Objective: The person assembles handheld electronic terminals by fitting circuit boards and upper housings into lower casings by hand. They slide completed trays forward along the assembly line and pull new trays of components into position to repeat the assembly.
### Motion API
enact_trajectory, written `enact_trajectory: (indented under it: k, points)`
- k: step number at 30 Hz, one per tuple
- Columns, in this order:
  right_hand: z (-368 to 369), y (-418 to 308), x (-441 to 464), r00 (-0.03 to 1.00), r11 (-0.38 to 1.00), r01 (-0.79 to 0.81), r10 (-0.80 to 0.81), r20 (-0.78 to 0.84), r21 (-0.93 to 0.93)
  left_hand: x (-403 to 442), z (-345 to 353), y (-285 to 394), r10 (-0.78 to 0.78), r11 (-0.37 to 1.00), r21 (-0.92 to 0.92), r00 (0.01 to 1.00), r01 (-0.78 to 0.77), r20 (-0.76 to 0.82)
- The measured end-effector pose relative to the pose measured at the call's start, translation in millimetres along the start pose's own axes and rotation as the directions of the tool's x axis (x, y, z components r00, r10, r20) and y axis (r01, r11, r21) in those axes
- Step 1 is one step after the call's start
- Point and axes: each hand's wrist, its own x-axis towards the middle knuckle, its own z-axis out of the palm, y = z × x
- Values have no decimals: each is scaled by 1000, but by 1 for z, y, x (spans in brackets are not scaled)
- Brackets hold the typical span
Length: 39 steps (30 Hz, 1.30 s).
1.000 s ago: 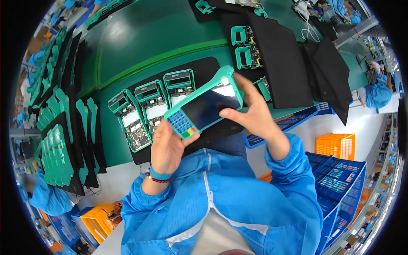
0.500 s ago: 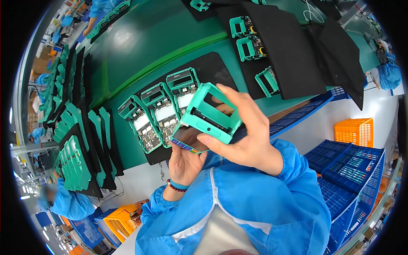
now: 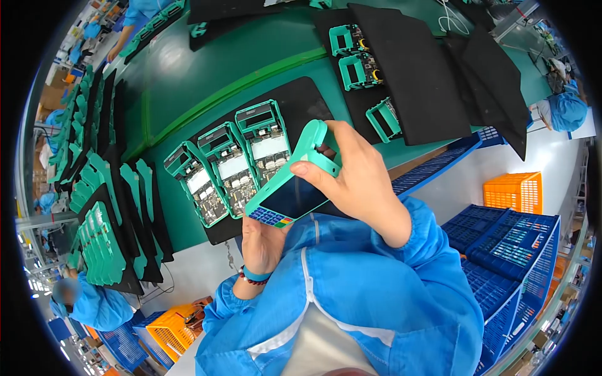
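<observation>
A green handheld terminal (image 3: 295, 191) with a dark screen and a blue keypad is tilted in front of my chest. My right hand (image 3: 360, 182) grips its upper end, thumb on the near side and fingers round the back. My left hand (image 3: 262, 244) is at the keypad end, its fingertips under the lower edge and partly hidden by the device. Left of the terminal, three opened green housings with circuit boards lie side by side on a black mat (image 3: 313, 100); the closest is the right one (image 3: 264, 141).
More green housings (image 3: 357, 70) lie beside black foam sheets (image 3: 420, 81) at the right. Green shells (image 3: 100, 250) stand among black sheets at the left. Blue crates (image 3: 514, 244) and an orange crate (image 3: 514, 191) are at lower right. A co-worker (image 3: 94, 304) is at lower left.
The terminal was first held with its screen facing up, then turned so its open end showed, and is now tilted with its side edge and screen visible. Both hands still hold it.
</observation>
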Motion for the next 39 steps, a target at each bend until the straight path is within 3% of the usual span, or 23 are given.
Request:
enact_trajectory:
  k: [7, 10, 12, 14, 15, 17, 18, 20, 21, 25, 28, 30, 32, 34, 35, 37, 39]
  points:
    - [1, 4, -1, 985, 987, 160, -159, -62, 7, -4, -9, -2, -31, 997, -75, 998, 27, -45]
    - [-6, -5, -2, 998, 984, 50, -53, 16, 174, -4, -5, 8, 19, 999, -50, 1000, -20, -17]
    - [-24, -11, 0, 973, 862, -136, 24, 230, 488, 0, -8, 24, -76, 968, -235, 995, 90, 68]
    - [-31, -9, 4, 951, 823, -147, -35, 307, 549, 2, -1, 34, -186, 932, -328, 980, 154, -67]
    - [-32, -7, 8, 955, 874, -46, -103, 277, 484, 3, 8, 39, -252, 928, -337, 936, 161, -247]
    - [-44, -5, 17, 916, 947, 202, -273, 293, 251, 5, 18, 42, -314, 905, -374, 911, 202, -268]
    - [-49, -8, 19, 900, 956, 231, -281, 333, 183, 6, 23, 44, -345, 892, -393, 897, 221, -278]
    - [-56, -12, 19, 863, 956, 289, -284, 417, 52, 1, -12, 35, -284, 838, -464, 956, 287, 79]
    - [-57, -13, 19, 857, 939, 344, -318, 406, 11, 0, -9, 36, -301, 858, -443, 953, 260, -24]
    - [-64, -15, 20, 777, 885, 464, -385, 498, -40, 4, 10, 45, -398, 877, -370, 895, 307, -202]
    - [-67, -16, 22, 739, 892, 451, -399, 543, 42, 4, 5, 42, -425, 841, -429, 894, 330, -145]
    - [-56, -4, 20, 818, 912, 362, -409, 405, 191, 4, 3, 41, -399, 846, -427, 911, 320, -106]
    - [-54, -2, 18, 880, 945, 71, -209, 426, 318, 3, -1, 37, -321, 877, -402, 944, 262, -84]
    - [-63, -15, 10, 773, 842, -433, 163, 613, 322, 3, 7, 36, -215, 964, -206, 949, 168, -231]
    - [-46, 3, 0, 854, 870, -288, 43, 519, 401, 2, 8, 35, -152, 986, -104, 955, 129, -256]
    - [-37, -2, -6, 867, 908, -320, 165, 470, 271, -3, 0, 29, -41, 999, 22, 958, 49, -284]
    - [-27, 4, -8, 894, 926, -289, 170, 415, 243, -5, -6, 28, 7, 995, 101, 985, 10, -170]
